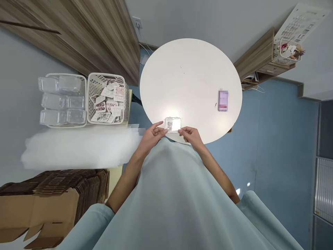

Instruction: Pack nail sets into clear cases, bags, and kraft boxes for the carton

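A small clear plastic box (173, 125) is held at the near edge of the round white table (192, 80). Glare whitens much of its top; something small and patterned shows in its left part, too unclear to name. My left hand (153, 135) pinches the box's left side between thumb and fingers, with the index finger stretched out along it. On the opposite side, my right hand (191, 136) grips the lower right corner with thumb and fingertips.
A phone-like pink-purple item (223, 101) lies on the table's right. At left stand a white basket (126, 104) of printed cards and another holding clear plastic boxes (53, 100). Nearer are white wrapping sheets (80, 147) and stacked flat cardboard (57, 201). A cabinet (260, 55) stands right.
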`<action>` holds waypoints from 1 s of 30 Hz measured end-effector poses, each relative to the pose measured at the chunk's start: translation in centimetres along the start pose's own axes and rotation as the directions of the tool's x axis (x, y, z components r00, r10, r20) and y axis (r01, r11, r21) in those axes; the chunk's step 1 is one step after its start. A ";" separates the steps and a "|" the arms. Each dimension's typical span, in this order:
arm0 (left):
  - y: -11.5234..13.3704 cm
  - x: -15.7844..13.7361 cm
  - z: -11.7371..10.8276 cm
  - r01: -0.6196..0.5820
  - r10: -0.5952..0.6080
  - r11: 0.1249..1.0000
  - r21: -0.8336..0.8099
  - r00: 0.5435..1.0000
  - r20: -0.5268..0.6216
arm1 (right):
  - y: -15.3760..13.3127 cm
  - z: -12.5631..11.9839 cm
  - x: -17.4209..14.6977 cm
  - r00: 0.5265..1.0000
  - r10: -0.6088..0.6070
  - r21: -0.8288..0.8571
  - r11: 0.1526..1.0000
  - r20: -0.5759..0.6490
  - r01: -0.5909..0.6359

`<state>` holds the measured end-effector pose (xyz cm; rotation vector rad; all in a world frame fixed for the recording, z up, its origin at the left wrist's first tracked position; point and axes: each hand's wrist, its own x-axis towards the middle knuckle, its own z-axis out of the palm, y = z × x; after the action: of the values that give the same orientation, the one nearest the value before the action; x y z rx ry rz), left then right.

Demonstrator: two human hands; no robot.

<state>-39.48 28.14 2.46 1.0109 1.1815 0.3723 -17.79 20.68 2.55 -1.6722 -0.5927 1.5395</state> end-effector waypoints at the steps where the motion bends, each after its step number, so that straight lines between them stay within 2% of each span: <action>1: -0.2 -0.1 -0.1 0.001 -0.001 1.000 0.007 1.000 -0.011 | 0.0 0.1 0.1 1.000 0.004 0.001 1.000 0.003 -0.004; 9: -1.5 0.7 -1.1 -0.020 0.019 1.000 -0.012 0.997 -0.079 | 0.7 1.2 1.2 0.998 -0.007 -0.048 0.999 0.065 0.011; 14: -3.7 2.4 -2.5 -0.009 0.013 0.999 0.032 0.992 -0.127 | 2.5 2.1 3.9 0.994 -0.014 -0.139 0.990 0.106 0.028; 22: -8.3 8.6 -4.1 0.102 -0.038 0.950 0.295 0.976 -0.215 | 6.5 4.6 11.0 0.996 0.061 -0.338 0.940 0.066 -0.035; 26: -9.0 10.7 -4.3 0.143 -0.027 0.883 0.447 0.966 -0.257 | 7.5 5.6 13.2 0.995 0.096 -0.396 0.914 0.011 -0.084; 30: -9.1 11.4 -4.5 0.141 -0.008 0.845 0.516 0.968 -0.250 | 7.9 6.0 14.2 0.995 0.098 -0.430 0.898 -0.013 -0.094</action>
<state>-41.37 33.48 -11.74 1.4217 1.5897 0.0982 -22.67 28.28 -12.22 -2.0507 -0.9204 1.5639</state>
